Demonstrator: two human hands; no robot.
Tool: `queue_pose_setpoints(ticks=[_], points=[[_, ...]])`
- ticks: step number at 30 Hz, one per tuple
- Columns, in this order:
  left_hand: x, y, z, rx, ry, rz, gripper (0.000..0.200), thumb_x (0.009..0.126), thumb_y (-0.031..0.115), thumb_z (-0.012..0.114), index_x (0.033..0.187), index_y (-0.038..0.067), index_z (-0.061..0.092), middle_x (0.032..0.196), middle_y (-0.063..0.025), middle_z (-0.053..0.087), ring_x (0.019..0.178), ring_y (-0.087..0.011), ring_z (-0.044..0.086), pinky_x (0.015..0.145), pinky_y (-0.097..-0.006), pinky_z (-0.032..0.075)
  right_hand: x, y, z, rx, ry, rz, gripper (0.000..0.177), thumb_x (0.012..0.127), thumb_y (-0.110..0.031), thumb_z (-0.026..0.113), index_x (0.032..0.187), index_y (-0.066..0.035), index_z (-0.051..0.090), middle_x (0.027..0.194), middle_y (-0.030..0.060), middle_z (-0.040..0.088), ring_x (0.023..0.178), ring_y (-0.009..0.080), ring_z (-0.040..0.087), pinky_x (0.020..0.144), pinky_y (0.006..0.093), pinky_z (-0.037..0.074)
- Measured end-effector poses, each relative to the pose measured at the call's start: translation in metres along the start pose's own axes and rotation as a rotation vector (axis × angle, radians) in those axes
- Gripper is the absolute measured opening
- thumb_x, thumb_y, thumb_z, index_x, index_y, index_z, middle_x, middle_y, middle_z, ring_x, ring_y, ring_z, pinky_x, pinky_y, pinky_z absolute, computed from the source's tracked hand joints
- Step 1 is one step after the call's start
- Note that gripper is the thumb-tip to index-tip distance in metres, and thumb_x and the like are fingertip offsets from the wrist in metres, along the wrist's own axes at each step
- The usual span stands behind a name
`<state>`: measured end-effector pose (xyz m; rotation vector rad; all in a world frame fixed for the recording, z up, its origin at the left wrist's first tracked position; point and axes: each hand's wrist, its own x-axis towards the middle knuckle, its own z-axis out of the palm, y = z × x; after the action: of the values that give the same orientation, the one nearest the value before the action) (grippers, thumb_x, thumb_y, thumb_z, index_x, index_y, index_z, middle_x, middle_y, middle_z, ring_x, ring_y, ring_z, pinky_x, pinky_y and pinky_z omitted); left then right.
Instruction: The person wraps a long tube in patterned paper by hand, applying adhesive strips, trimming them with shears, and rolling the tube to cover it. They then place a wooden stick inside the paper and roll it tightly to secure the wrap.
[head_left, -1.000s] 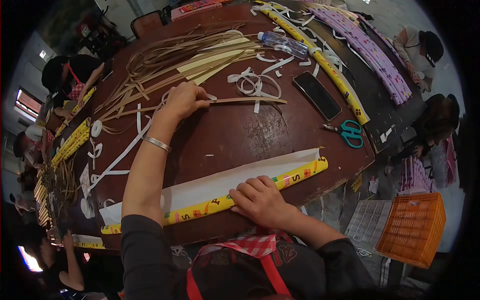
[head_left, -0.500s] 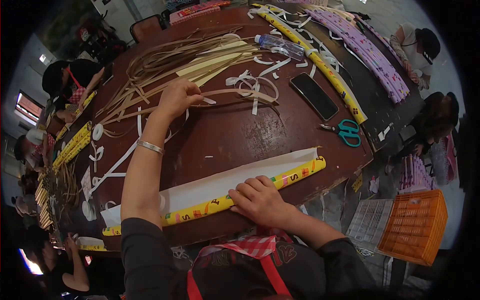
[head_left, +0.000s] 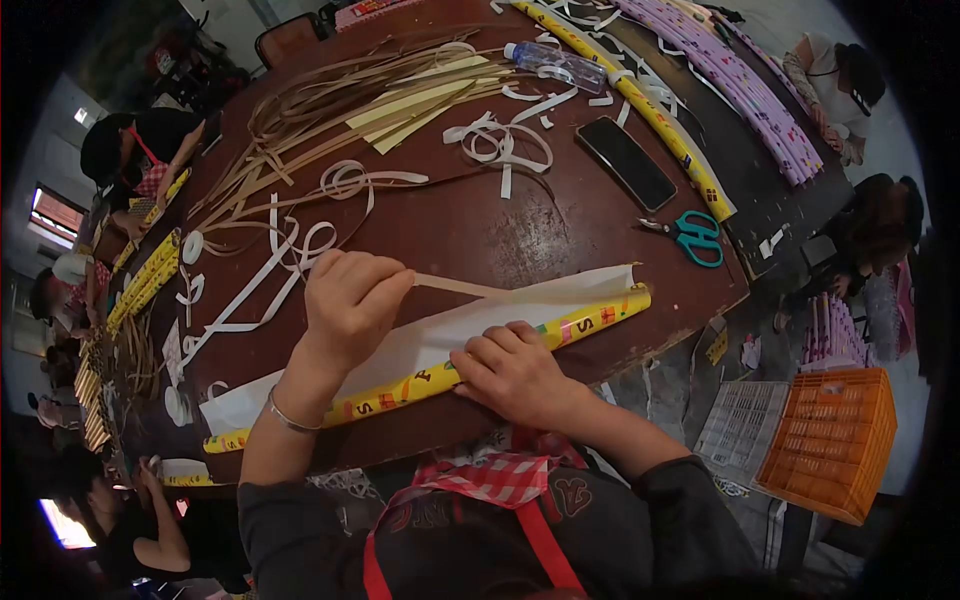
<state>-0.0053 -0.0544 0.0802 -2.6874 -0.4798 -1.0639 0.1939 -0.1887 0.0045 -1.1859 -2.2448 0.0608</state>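
My left hand (head_left: pixel 355 305) is closed in a pinch on a thin tan strip (head_left: pixel 455 286), which stretches right over white paper (head_left: pixel 440 338). The paper is the unrolled part of a yellow patterned roll (head_left: pixel 380 402) lying along the table's near edge. My right hand (head_left: pixel 515 375) rests on the roll's middle with its fingers bent over it. What the right fingers grip underneath is hidden. Curled white ribbons (head_left: pixel 300 245) lie just beyond my left hand.
On the brown table (head_left: pixel 480 235) are tan strips (head_left: pixel 300 120), a plastic bottle (head_left: pixel 565 68), a phone (head_left: pixel 627 163) and teal scissors (head_left: pixel 697 238). An orange crate (head_left: pixel 828 440) stands at lower right. Other people work at left and right.
My left hand has come down and nearer with the tan strip, which now lies over the white paper. My right hand has stayed on the roll, shifting slightly.
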Motion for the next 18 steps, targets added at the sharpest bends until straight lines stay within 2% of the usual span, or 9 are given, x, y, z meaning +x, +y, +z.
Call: queue_pose_setpoints(ticks=[4,11,15,18], points=[[-0.022,0.018,-0.006,-0.004,0.028,-0.033,0.022,0.069,0.003,0.075,0.087,0.012,0.065,0.081,-0.0005,0.065,0.068,-0.0182,0.062,0.063,-0.0318,0.042,0.000,-0.001,0.001,0.053,-0.027,0.028,0.040,0.076,-0.027,0.077,0.109,-0.008,0.065,0.099,0.0060,0.062,0.092,0.0239,0.061,0.085,0.0415,0.045],[-0.033,0.021,-0.013,0.001,0.011,-0.123,0.020,0.073,0.006,0.078,0.086,0.012,0.063,0.080,-0.0004,0.065,0.070,-0.0183,0.063,0.065,-0.0327,0.042,0.002,-0.003,-0.007,0.076,-0.079,0.046,0.041,0.078,-0.026,0.076,0.113,-0.006,0.065,0.101,0.0064,0.064,0.098,0.0245,0.061,0.087,0.0402,0.043],[-0.031,0.003,-0.014,0.038,0.021,-0.198,0.019,0.077,0.007,0.076,0.091,0.010,0.064,0.082,-0.0026,0.067,0.072,-0.0214,0.063,0.066,-0.0340,0.043,0.001,-0.001,-0.005,0.083,-0.038,0.021,0.041,0.077,-0.026,0.077,0.111,-0.007,0.065,0.100,0.0058,0.064,0.098,0.0244,0.061,0.087,0.0402,0.044],[-0.031,-0.010,-0.009,0.103,0.062,-0.227,0.017,0.080,0.005,0.074,0.094,0.009,0.064,0.083,-0.0050,0.067,0.073,-0.0242,0.063,0.067,-0.0358,0.045,0.001,0.002,0.004,0.072,0.054,-0.016,0.039,0.076,-0.026,0.076,0.107,-0.007,0.062,0.091,0.0063,0.059,0.091,0.0249,0.058,0.082,0.0410,0.042]])
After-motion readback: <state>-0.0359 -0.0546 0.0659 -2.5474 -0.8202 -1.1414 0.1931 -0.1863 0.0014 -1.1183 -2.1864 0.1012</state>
